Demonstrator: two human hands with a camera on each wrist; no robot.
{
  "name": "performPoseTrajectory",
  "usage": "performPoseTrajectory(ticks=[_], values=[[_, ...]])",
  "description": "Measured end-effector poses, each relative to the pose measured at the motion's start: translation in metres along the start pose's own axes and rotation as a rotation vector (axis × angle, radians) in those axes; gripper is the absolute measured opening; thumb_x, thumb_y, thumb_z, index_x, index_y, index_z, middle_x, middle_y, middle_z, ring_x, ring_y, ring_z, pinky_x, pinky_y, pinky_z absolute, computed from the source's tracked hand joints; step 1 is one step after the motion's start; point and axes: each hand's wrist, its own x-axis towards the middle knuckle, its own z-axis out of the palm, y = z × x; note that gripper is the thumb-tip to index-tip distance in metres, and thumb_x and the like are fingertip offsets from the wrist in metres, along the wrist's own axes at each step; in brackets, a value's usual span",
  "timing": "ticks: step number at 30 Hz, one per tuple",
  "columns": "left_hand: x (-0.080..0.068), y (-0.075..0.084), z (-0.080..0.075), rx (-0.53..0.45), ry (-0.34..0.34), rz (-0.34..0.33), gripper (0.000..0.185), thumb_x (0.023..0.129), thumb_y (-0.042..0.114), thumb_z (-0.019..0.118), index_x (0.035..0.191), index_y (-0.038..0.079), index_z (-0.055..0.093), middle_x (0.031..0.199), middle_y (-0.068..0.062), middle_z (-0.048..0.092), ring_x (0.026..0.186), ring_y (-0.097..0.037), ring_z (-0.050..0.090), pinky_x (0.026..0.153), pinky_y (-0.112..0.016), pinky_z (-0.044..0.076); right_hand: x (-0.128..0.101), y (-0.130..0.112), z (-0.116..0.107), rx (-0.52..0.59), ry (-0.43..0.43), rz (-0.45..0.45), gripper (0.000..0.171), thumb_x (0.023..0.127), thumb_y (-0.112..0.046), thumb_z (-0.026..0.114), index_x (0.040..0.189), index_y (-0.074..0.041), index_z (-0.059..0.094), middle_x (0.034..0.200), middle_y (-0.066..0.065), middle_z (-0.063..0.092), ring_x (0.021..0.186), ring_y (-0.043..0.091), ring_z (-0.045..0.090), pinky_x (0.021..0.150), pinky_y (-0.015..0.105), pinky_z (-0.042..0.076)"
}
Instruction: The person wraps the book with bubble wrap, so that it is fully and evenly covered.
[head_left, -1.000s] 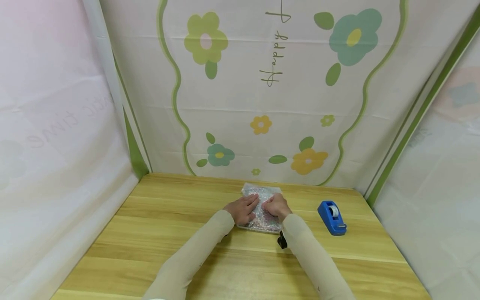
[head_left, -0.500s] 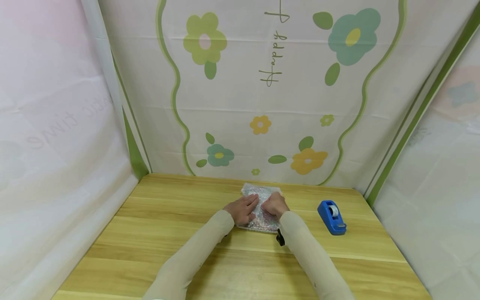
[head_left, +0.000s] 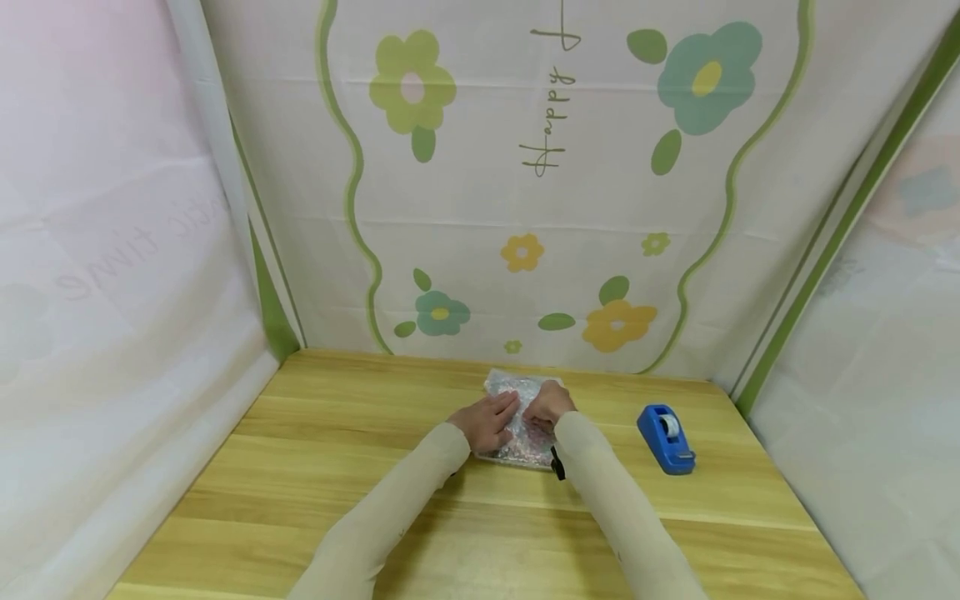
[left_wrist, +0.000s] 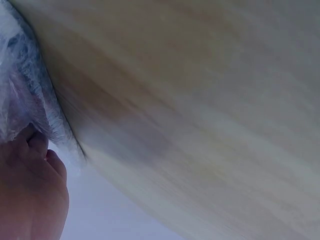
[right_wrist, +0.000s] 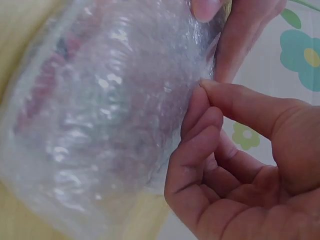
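Note:
A flat package in clear bubble wrap (head_left: 525,454) lies on the table at the middle back, with reddish contents showing dimly through it. My left hand (head_left: 486,422) rests on its left part with the fingers extended across the wrap. From the right, my right hand (head_left: 550,403) reaches over the package. The right wrist view shows thumb and forefinger of the right hand (right_wrist: 235,160) pinching the bubble wrap (right_wrist: 100,125) at a fold, the other fingers curled. At the left edge of the left wrist view, the left hand (left_wrist: 32,187) is against the wrap (left_wrist: 30,75).
A blue tape dispenser (head_left: 666,439) with a roll of tape stands on the wooden table (head_left: 315,467), right of the package. Behind the table hangs a flowered cloth (head_left: 465,192); pale cloths also hang on both sides.
My right wrist and forearm have shifted slightly to the left, the hand staying on the wrap. The left hand and package have hardly moved.

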Motion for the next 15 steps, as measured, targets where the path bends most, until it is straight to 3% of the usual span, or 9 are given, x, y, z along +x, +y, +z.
performPoseTrajectory(ticks=[3,9,15], values=[[0.001,0.001,0.0,0.003,-0.002,-0.003,0.065,0.115,0.044,0.03,0.17,0.011,0.019,0.179,-0.005,0.017,0.166,-0.019,0.02,0.135,-0.033,0.022,0.001,-0.002,-0.002,-0.03,-0.005,0.012,0.008,0.081,0.001,0.08,0.08,0.002,0.072,0.068,0.01,0.063,0.053,0.017,0.05,0.045,0.027,0.041],[0.0,0.003,-0.001,-0.004,-0.014,-0.012,0.065,0.115,0.045,0.03,0.171,0.012,0.018,0.179,-0.003,0.016,0.166,-0.018,0.019,0.135,-0.033,0.021,0.01,0.002,-0.007,-0.091,-0.011,0.043,0.019,0.084,-0.011,0.087,0.084,0.001,0.073,0.073,0.009,0.065,0.056,0.016,0.056,0.046,0.025,0.045],[-0.001,0.002,-0.002,0.004,-0.011,-0.013,0.065,0.115,0.044,0.031,0.17,0.011,0.02,0.179,-0.004,0.018,0.165,-0.019,0.021,0.134,-0.033,0.023,0.014,0.006,-0.011,-0.034,-0.067,0.065,0.017,0.09,-0.014,0.082,0.083,-0.001,0.075,0.061,0.003,0.061,0.051,0.012,0.052,0.045,0.023,0.043]])
